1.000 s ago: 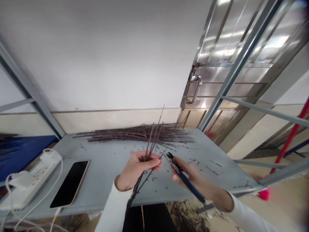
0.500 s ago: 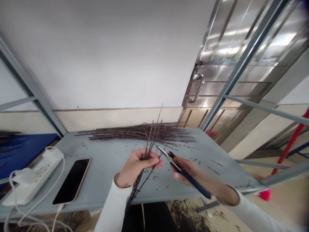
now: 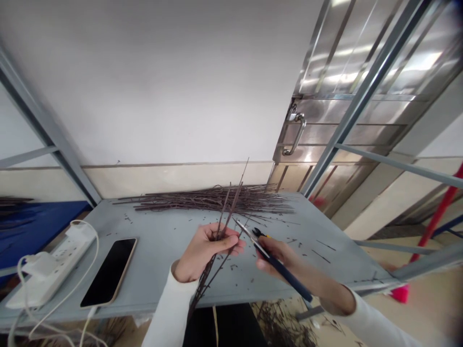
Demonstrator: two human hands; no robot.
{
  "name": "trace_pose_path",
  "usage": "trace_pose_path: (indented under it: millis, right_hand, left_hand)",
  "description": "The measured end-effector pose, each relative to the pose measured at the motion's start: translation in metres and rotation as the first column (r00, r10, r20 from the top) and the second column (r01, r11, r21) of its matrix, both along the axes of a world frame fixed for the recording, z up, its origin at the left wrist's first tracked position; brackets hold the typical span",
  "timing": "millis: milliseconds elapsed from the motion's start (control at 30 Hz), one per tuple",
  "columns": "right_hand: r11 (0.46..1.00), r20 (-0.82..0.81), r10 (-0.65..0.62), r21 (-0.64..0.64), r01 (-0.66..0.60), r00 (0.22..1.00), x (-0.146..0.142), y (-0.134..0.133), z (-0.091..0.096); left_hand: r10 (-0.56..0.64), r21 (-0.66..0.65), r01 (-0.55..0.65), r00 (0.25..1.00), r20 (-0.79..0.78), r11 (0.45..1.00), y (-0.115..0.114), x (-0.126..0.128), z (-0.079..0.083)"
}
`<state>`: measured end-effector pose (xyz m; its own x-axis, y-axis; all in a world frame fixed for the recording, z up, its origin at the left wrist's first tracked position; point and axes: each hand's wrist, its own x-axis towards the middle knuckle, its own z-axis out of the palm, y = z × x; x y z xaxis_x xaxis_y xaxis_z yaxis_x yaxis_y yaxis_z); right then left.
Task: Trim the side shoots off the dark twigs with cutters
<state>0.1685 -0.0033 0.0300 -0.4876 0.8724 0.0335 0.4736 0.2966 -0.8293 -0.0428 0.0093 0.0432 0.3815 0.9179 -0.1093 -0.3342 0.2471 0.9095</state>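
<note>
Dark brown twig stems, thin and dry-looking, make up the bunch (image 3: 223,214) gripped in the left hand (image 3: 206,253). They stand up above the fist and trail down past the wrist, beyond the shelf's near edge. The left fingers (image 3: 227,246) curl tight and pressed together around the stems, with the thumb laid across them. The right hand (image 3: 278,262) sits just beside it, its fingers (image 3: 269,260) wrapped around the blue-handled snips (image 3: 285,274). The pale metal tip of the snips points at the stems, near them and apparently not touching; blur at the tool's head makes it hard to say how far the blades stand open.

We judge the step in hand to be trimming this bunch, and the position calls for seating the blades on a single stem. The grey metal shelf (image 3: 162,250) carries a loose heap of long twigs (image 3: 213,202) along its far edge, with short twig pieces (image 3: 321,246) scattered across the surface. Left of the hands lie a black-screened phone (image 3: 108,272) and a white power strip (image 3: 50,272). More twig litter (image 3: 284,325) lies on the floor below.
</note>
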Motion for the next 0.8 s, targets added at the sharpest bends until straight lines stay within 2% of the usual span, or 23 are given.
trace_pose_path:
  millis: [133, 233, 333, 433, 633, 800]
  right_hand:
    - [0.973, 0.282, -0.184, 0.185, 0.135, 0.942, 0.003, 0.002, 0.009]
    - [0.952, 0.364, -0.229, 0.275, 0.13, 0.903, 0.01, 0.005, 0.011]
    - [0.944, 0.43, -0.244, 0.309, 0.113, 0.869, 0.017, 0.006, 0.011]
    - [0.945, 0.432, -0.249, 0.306, 0.119, 0.867, 0.021, 0.004, 0.01]
    - [0.953, 0.387, -0.246, 0.266, 0.148, 0.889, 0.022, 0.0, 0.008]
    - [0.958, 0.356, -0.236, 0.24, 0.156, 0.904, 0.023, 0.0, 0.006]
  left_hand:
    - [0.082, 0.004, -0.082, 0.996, -0.045, 0.997, -0.002, 0.002, 0.002]
    - [0.145, 0.03, -0.142, 0.985, -0.092, 0.989, -0.003, 0.004, -0.001]
    - [0.166, 0.056, -0.16, 0.98, -0.113, 0.986, -0.003, 0.005, -0.006]
    - [0.172, 0.068, -0.165, 0.98, -0.101, 0.984, -0.005, 0.005, -0.008]
    - [0.075, 0.028, -0.073, 0.995, -0.067, 0.997, -0.006, 0.006, -0.005]
    - [0.095, 0.115, -0.076, 0.98, -0.173, 0.99, -0.005, 0.007, -0.005]
